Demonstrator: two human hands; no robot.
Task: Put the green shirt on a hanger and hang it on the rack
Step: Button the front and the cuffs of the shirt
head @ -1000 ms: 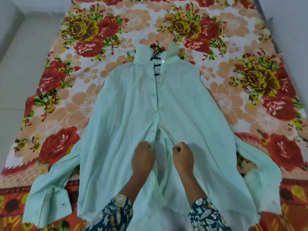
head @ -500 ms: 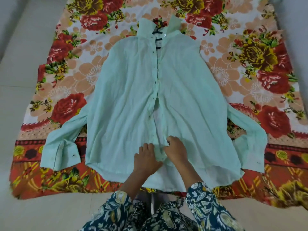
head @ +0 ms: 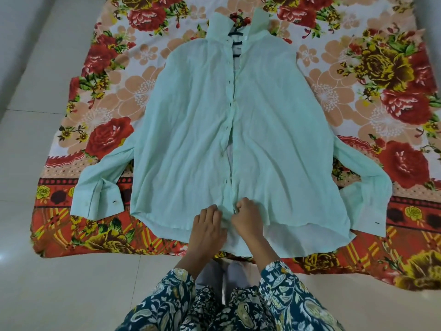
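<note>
Both hands, left hand (head: 207,225) and right hand (head: 247,217), pinching green shirt (head: 191,139) placket, lower centre; hanger (head: 236,35) inside collar.

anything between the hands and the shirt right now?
No. Left hand and right hand already rest on the shirt, pinching its front edges near the hem. The hanger shows at the collar. No rack is in view.
</note>
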